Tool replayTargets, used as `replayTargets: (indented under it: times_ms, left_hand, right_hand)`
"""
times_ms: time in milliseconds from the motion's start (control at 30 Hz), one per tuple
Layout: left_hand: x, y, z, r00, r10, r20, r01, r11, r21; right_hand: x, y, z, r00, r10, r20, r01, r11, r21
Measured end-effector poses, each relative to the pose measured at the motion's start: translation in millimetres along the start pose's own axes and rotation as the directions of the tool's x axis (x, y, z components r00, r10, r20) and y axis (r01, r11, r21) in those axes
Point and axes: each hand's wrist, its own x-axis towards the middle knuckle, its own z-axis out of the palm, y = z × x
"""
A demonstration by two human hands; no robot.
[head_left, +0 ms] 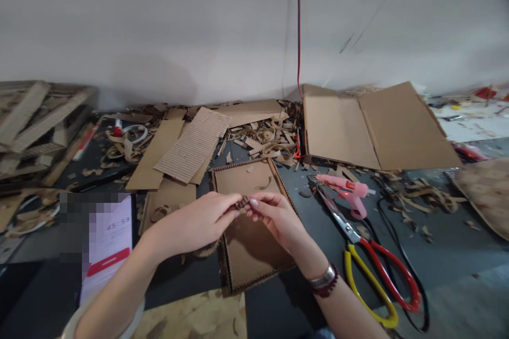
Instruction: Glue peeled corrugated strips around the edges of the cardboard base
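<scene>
My left hand (212, 220) and my right hand (274, 217) meet above a shallow cardboard tray. Between their fingertips is a small piece of corrugated cardboard strip (242, 202), pinched from both sides. A longer stretch of the strip (209, 250) trails below my left hand. Corrugated strips stand along the edges of the cardboard tray (254, 262), and a few scraps lie inside near its far end. Part of the tray is hidden behind my hands.
Right of the tray lie a pink glue gun (345, 188) and large scissors (350, 233) with red and yellow handles. A folded cardboard sheet (338, 127) stands behind. Corrugated cardboard (194, 145), scraps (274, 137) and a phone (109, 238) are on the table.
</scene>
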Motion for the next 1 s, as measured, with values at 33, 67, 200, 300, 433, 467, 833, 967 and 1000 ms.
replayTargets:
  times_ms: [33,67,200,300,433,467,833,967,1000]
  left_hand:
    - [0.6,-0.3,0.8,1.000,0.001,-0.009,-0.001,1.000,0.011]
    - [1.3,-0.7,1.5,1.000,0.003,-0.014,-0.003,1.000,0.023]
    - [2.7,-0.9,2.3,1.000,-0.002,0.012,0.001,0.998,0.069]
    - [2.1,1.1,0.6,0.999,-0.010,0.041,0.006,0.995,0.095]
    - [0.6,2.3,-0.4,0.997,-0.035,0.074,0.025,0.991,0.131]
    - [0.5,2.1,0.0,0.997,-0.043,0.070,0.032,0.989,0.147]
    - [-0.4,4.4,5.2,0.999,0.011,0.042,-0.019,0.980,0.196]
    - [-1.8,4.1,6.8,1.000,0.001,0.029,-0.008,0.974,0.228]
    - [-2.0,3.6,7.3,1.000,-0.002,0.023,-0.004,0.971,0.238]
  right_hand:
    - [0.0,-0.3,0.2,1.000,0.000,-0.003,0.000,1.000,0.005]
    - [0.0,-0.5,0.3,1.000,0.000,-0.005,0.000,1.000,0.007]
    - [0.0,0.5,-0.1,1.000,-0.009,-0.011,0.009,1.000,-0.007]
    - [0.9,2.2,-1.3,0.999,-0.031,-0.023,0.030,0.999,-0.045]
    - [1.6,4.0,-2.3,0.994,-0.101,-0.041,0.093,0.983,-0.161]
    - [1.1,4.0,-2.1,0.991,-0.128,-0.043,0.117,0.972,-0.204]
    - [-8.1,3.0,2.3,0.957,-0.254,0.138,0.288,0.801,-0.524]
    - [-8.0,3.7,1.6,0.949,-0.269,0.164,0.314,0.763,-0.565]
    - [-8.0,3.9,1.5,0.948,-0.270,0.169,0.317,0.758,-0.571]
